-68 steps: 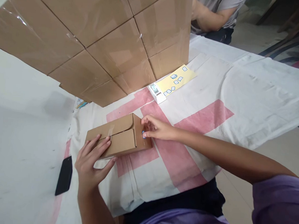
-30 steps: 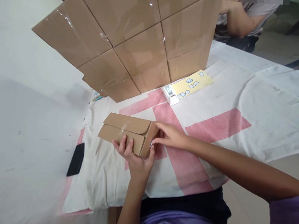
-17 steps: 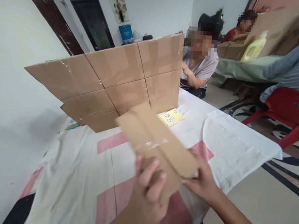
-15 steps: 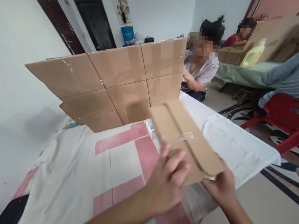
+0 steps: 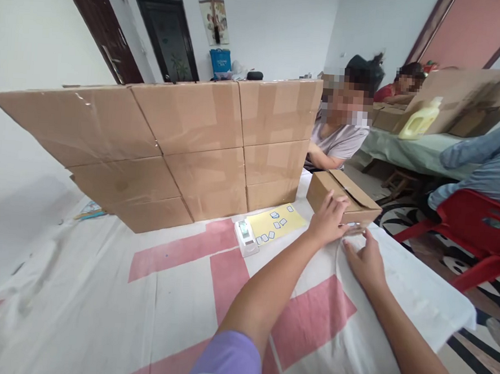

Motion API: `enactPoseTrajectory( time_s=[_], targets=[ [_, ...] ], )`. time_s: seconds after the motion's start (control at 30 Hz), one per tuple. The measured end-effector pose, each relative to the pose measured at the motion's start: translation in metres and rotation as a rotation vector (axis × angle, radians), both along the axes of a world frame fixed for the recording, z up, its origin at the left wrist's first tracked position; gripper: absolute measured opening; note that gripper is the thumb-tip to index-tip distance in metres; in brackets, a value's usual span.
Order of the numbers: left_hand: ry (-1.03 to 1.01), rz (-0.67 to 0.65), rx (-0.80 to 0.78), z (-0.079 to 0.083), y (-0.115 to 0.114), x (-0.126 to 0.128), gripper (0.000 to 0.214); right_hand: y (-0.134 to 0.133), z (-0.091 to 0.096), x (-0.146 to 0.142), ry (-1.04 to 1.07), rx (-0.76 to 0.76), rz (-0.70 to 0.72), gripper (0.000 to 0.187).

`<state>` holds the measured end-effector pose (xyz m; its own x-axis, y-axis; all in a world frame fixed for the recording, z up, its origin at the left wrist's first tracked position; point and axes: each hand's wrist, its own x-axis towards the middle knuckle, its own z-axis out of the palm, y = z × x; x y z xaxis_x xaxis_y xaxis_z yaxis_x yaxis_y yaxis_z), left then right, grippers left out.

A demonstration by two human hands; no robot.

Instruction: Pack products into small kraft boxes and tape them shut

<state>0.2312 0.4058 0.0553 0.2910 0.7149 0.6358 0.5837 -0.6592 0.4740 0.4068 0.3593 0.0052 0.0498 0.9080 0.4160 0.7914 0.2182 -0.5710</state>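
A small closed cardboard box rests at the far right edge of the cloth-covered table. My left hand reaches across and grips the box's near side with curled fingers. My right hand lies just below the box, fingers stretched toward its near bottom edge, touching it or nearly so. A yellow sticker sheet and a small white device lie left of the box.
A wall of stacked large cardboard boxes stands across the back of the table. A seated person is behind the small box. Red chair at right, another table with a yellow jug beyond.
I lifted the small box off the table in front of me, carried it to the right and set it at the table's far right edge. My view rose from the table to the room.
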Motion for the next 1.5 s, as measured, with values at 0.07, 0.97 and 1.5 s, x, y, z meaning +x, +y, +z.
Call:
enactPoseTrajectory(
  time_s=[0.07,0.97,1.5],
  targets=[
    [-0.037,0.035,-0.048,0.007,0.025,-0.002,0.06,0.001,-0.006,-0.005,-0.085,-0.036,0.018,0.077],
    [-0.209,1.391,-0.207,-0.041,-0.328,-0.656,0.055,-0.216,0.154,-0.663,-0.667,0.329,1.243,0.058],
    [-0.345,1.481,-0.084,-0.049,-0.311,-0.704,0.034,-0.174,0.17,-0.785,-0.502,0.155,1.049,0.018]
  ],
)
